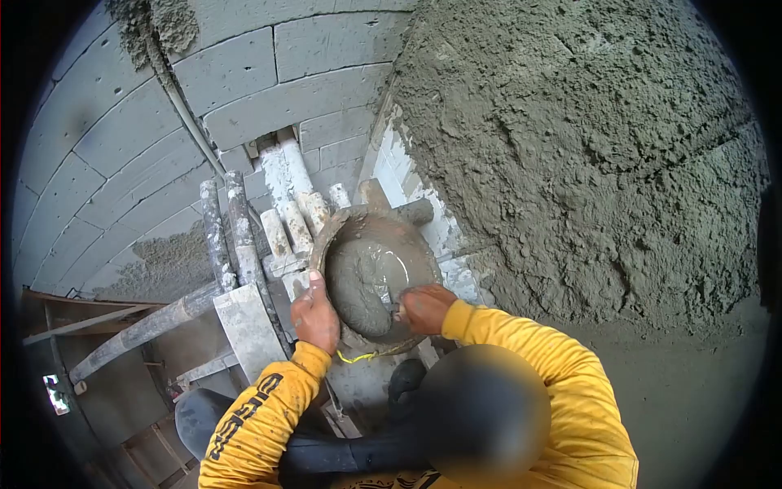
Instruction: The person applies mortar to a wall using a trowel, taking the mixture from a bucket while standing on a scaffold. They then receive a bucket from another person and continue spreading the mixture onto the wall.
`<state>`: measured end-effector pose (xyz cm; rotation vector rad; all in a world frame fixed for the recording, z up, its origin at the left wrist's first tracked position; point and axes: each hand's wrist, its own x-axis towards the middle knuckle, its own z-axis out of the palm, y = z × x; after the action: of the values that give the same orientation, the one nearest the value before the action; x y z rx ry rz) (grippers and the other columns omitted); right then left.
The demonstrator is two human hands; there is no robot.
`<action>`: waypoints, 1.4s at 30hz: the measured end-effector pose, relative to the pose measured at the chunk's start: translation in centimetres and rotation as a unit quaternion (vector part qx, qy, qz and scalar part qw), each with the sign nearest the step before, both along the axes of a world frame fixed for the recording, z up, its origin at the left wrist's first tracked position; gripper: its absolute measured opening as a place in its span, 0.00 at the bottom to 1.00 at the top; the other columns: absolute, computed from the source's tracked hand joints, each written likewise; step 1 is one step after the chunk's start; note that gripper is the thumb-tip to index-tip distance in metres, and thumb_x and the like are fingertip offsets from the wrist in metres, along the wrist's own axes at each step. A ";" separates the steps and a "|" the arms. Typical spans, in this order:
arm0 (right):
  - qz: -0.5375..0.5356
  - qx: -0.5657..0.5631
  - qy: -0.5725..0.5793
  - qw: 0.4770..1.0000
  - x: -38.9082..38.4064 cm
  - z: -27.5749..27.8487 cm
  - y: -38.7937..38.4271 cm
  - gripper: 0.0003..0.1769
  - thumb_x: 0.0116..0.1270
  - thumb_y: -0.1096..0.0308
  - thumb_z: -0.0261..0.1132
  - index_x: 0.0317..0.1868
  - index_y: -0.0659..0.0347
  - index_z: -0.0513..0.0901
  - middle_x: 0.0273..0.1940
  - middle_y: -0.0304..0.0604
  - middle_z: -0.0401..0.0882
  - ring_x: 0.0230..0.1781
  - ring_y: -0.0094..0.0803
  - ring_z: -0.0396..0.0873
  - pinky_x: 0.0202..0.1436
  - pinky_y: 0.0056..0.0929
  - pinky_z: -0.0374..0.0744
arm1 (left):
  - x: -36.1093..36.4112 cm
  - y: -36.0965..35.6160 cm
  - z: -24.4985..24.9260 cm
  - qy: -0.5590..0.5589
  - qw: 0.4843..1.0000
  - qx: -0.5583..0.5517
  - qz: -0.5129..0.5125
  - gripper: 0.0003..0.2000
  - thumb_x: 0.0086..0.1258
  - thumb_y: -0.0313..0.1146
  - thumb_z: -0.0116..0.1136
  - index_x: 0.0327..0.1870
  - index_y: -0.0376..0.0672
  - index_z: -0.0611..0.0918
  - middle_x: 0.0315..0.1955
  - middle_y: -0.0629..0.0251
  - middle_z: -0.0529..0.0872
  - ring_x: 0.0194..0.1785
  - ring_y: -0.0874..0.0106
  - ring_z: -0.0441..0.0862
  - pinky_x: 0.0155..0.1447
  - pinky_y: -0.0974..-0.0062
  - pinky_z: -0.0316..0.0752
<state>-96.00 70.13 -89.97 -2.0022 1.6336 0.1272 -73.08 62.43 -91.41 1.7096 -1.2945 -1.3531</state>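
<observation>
A round, mortar-caked bucket (423, 244) stands in front of me, with wet grey mortar (354, 281) inside. My left hand (316, 316) is closed on the near left part of its rim, thumb pointing up along the edge. Inside the right side of the bucket, my right hand (425, 310) is closed round the handle of what looks like a trowel (384, 295). Its blade is mostly hidden in the mortar. A bright yellow strip (356, 358) shows at the bucket's near edge.
Rough wet plaster (586, 155) covers the right wall; pale blocks (228, 65) form the left wall. Mortar-splashed poles (240, 220) and a plank (248, 326) are left of the bucket. Below left, the drop shows wooden pieces (163, 448). My bent legs (350, 456) are close below.
</observation>
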 end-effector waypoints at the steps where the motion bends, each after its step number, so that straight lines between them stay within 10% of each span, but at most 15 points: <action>1: -0.038 0.011 -0.013 0.999 0.0 1.3 0.4 0.13 0.67 0.61 0.66 0.39 0.64 0.84 0.39 0.59 0.86 0.44 0.58 0.85 0.49 0.52 0.81 | 0.2 0.0 0.4 0.006 1.000 0.007 0.006 0.33 0.83 0.56 0.44 0.39 0.25 0.84 0.24 0.42 0.81 0.31 0.53 0.73 0.48 0.59 0.72; 9: -0.147 -0.042 0.004 0.988 -1.7 2.5 3.1 0.18 0.72 0.57 0.63 0.47 0.66 0.82 0.40 0.63 0.85 0.40 0.60 0.85 0.46 0.53 0.81 | 1.0 -0.6 0.6 -0.051 0.998 0.014 -0.026 0.33 0.83 0.56 0.44 0.42 0.25 0.85 0.30 0.35 0.84 0.39 0.41 0.79 0.55 0.55 0.72; 14: -0.159 -0.099 -0.059 0.980 -1.6 5.2 3.0 0.21 0.71 0.55 0.66 0.49 0.67 0.83 0.38 0.62 0.85 0.37 0.61 0.84 0.44 0.50 0.82 | 1.3 -0.3 0.2 -0.007 0.999 0.039 0.021 0.36 0.81 0.60 0.46 0.35 0.25 0.83 0.21 0.49 0.78 0.29 0.62 0.71 0.44 0.61 0.72; 21: -0.379 0.173 -0.378 0.827 -8.4 8.2 0.4 0.13 0.77 0.60 0.64 0.47 0.63 0.84 0.30 0.38 0.81 0.25 0.23 0.80 0.27 0.26 0.78 | 1.3 -0.4 0.0 -0.008 1.000 0.023 0.010 0.38 0.81 0.63 0.45 0.29 0.26 0.81 0.19 0.57 0.74 0.29 0.68 0.68 0.42 0.63 0.70; 27: -0.590 -0.133 -0.296 0.739 -14.2 16.9 2.1 0.11 0.78 0.60 0.63 0.45 0.59 0.84 0.26 0.31 0.75 0.18 0.19 0.70 0.20 0.19 0.69 | 1.0 -0.2 -1.1 -0.029 0.999 -0.023 0.013 0.38 0.81 0.61 0.45 0.35 0.22 0.82 0.22 0.47 0.80 0.32 0.57 0.75 0.48 0.55 0.70; 33: -0.501 -0.150 -0.155 0.838 -14.4 19.3 3.5 0.17 0.78 0.54 0.63 0.46 0.63 0.84 0.26 0.31 0.75 0.20 0.18 0.73 0.23 0.21 0.72 | 0.5 -0.5 0.7 -0.016 1.000 0.004 0.003 0.38 0.81 0.60 0.46 0.25 0.26 0.78 0.16 0.55 0.73 0.27 0.62 0.68 0.41 0.59 0.69; 36: -0.401 -0.150 0.034 0.903 -14.6 12.7 1.2 0.23 0.71 0.50 0.68 0.49 0.64 0.87 0.44 0.59 0.87 0.46 0.54 0.86 0.53 0.43 0.81 | 0.3 -0.1 -0.3 0.004 1.000 0.004 0.001 0.37 0.82 0.60 0.45 0.24 0.27 0.76 0.17 0.55 0.72 0.28 0.63 0.68 0.42 0.59 0.68; 42: -0.462 -0.142 0.113 0.868 -15.4 3.2 -3.4 0.23 0.69 0.52 0.69 0.46 0.68 0.86 0.44 0.65 0.86 0.51 0.63 0.83 0.56 0.52 0.81 | 0.5 0.3 -0.2 -0.013 1.000 -0.023 -0.004 0.37 0.82 0.59 0.44 0.29 0.25 0.79 0.19 0.53 0.75 0.29 0.63 0.68 0.42 0.58 0.68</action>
<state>-111.45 66.72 -86.78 -1.1884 2.7098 -0.2611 -72.57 62.69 -91.66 1.6973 -1.3369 -1.2998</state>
